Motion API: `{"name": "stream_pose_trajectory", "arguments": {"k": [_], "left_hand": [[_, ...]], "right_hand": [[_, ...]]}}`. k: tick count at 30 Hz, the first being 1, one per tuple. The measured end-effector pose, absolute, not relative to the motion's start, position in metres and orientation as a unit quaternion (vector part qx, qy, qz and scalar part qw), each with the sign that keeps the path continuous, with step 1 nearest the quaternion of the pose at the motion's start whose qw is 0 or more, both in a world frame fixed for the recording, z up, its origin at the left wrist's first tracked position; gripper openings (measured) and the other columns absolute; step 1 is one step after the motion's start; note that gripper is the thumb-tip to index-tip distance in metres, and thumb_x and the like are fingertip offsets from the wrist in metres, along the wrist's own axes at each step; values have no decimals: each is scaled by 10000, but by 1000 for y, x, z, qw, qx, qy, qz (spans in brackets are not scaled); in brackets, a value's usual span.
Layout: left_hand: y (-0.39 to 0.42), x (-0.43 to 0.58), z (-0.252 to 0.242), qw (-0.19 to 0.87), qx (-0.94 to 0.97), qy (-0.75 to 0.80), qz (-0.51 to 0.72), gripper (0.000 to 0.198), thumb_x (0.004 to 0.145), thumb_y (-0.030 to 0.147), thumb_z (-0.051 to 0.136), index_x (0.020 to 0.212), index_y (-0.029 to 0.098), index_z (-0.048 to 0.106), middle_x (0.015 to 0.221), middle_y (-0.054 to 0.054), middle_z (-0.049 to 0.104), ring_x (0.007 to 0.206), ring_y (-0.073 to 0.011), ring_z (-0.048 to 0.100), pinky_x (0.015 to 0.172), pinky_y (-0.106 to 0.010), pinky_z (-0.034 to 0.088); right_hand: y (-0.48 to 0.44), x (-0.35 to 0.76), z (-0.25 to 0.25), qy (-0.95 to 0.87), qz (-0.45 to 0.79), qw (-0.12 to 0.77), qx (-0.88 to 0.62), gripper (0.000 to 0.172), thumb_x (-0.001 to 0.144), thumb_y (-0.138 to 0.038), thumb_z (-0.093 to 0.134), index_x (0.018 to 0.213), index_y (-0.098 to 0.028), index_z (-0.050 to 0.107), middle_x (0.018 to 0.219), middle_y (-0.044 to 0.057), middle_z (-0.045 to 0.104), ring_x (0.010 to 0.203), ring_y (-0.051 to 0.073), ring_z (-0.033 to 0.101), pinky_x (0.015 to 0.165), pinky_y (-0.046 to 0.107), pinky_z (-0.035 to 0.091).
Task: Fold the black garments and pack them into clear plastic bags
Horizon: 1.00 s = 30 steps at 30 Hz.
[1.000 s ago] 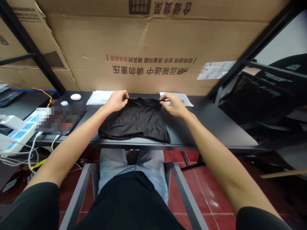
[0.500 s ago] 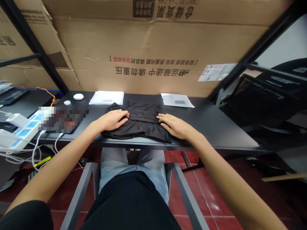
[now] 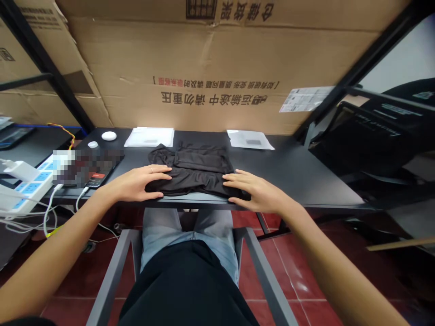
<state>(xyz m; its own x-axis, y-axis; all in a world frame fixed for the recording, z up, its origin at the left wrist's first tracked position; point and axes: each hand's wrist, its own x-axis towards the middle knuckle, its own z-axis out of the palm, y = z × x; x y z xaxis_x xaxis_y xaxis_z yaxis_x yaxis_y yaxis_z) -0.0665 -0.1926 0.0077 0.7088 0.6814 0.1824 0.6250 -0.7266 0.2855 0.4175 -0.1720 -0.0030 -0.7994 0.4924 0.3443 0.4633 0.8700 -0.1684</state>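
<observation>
A black cloth [image 3: 200,165] lies folded and wrinkled on the dark table [image 3: 288,176], close to its front edge. My left hand [image 3: 139,183] rests at the cloth's lower left side, fingers apart, with the thumb near the table edge. On the lower right side, my right hand [image 3: 253,190] lies with spread fingers over the cloth's corner. Neither hand grips the fabric.
Behind the cloth lie a white packet [image 3: 149,136] and a translucent packet [image 3: 249,139], before a cardboard sheet [image 3: 204,54]. At left are a white round case [image 3: 108,136], a phone [image 3: 98,176] and a power strip [image 3: 36,185] with cables.
Both hands have slid toward the table's front edge, and my left hand has also moved outward to the left. More of the cloth's upper left part shows. The view has shifted slightly.
</observation>
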Motion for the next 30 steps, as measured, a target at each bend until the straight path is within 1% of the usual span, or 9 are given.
{"name": "stream_pose_trajectory", "arguments": {"k": [4, 7, 11, 13, 16, 23, 25, 27, 30], "left_hand": [[-194, -76, 8, 108, 920, 347, 147, 408, 1075, 474, 730, 1454, 335, 786, 1744, -36, 616, 1576, -291, 632, 1351, -495, 518], [-192, -83, 9, 125, 917, 345, 155, 326, 1090, 459, 713, 1371, 342, 830, 1710, -27, 651, 1527, -285, 679, 1321, -487, 551], [-189, -87, 13, 150, 911, 341, 176, 232, 1099, 444, 697, 1193, 343, 884, 1629, -22, 722, 1478, -279, 719, 1275, -466, 586], [-188, -87, 16, 164, 906, 342, 186, 221, 1093, 438, 698, 1122, 328, 888, 1586, -34, 752, 1459, -284, 732, 1261, -465, 592], [-189, -87, 21, 185, 895, 359, 188, 216, 1076, 447, 713, 1077, 303, 874, 1554, -60, 772, 1422, -296, 753, 1250, -479, 591], [-178, -89, 38, 312, 837, 400, 204, 323, 1045, 565, 742, 991, 250, 789, 1471, -105, 811, 1362, -295, 770, 1157, -460, 634], [-169, -87, 43, 329, 823, 412, 212, 360, 1025, 598, 747, 972, 242, 763, 1324, -109, 852, 1226, -279, 805, 1046, -414, 661], [-157, -85, 47, 304, 814, 441, 226, 379, 1019, 622, 723, 988, 245, 737, 1031, -71, 846, 945, -235, 796, 844, -346, 641], [-136, -78, 45, 243, 788, 503, 259, 355, 1026, 615, 652, 1022, 261, 674, 687, 29, 659, 599, -172, 588, 595, -289, 447]], "right_hand": [[-173, 418, -6, -944, 24, 211, -253, 250, 1113, -339, 709, 1326, -281, 825, 1442, 85, 837, 1302, 306, 827, 1334, 587, 552], [-175, 416, -5, -936, 22, 217, -276, 247, 1150, -307, 604, 1292, -273, 803, 1338, 90, 870, 1237, 309, 844, 1243, 574, 625], [-177, 414, -2, -913, 42, 218, -341, 255, 1155, -318, 540, 1276, -266, 758, 1243, 109, 878, 1166, 338, 848, 1012, 513, 699], [-176, 414, -1, -900, 54, 221, -372, 216, 1150, -346, 544, 1212, -271, 737, 1133, 96, 877, 1007, 320, 856, 880, 455, 682], [-172, 411, 1, -871, 70, 254, -414, 186, 1146, -386, 545, 1087, -277, 682, 919, 52, 823, 770, 269, 786, 744, 384, 596], [-148, 394, 15, -808, 123, 343, -462, 280, 1136, -470, 551, 940, -273, 591, 742, -7, 663, 658, 202, 605, 706, 334, 464], [-137, 389, 19, -798, 123, 345, -479, 297, 1136, -474, 536, 920, -275, 578, 694, -16, 620, 621, 200, 546, 681, 338, 427], [-124, 386, 20, -785, 117, 342, -503, 285, 1136, -462, 526, 928, -275, 583, 671, -10, 619, 612, 211, 545, 678, 345, 424], [-103, 381, 20, -766, 123, 304, -553, 249, 1144, -427, 506, 999, -263, 625, 658, 14, 662, 635, 247, 629, 703, 357, 466]]}}
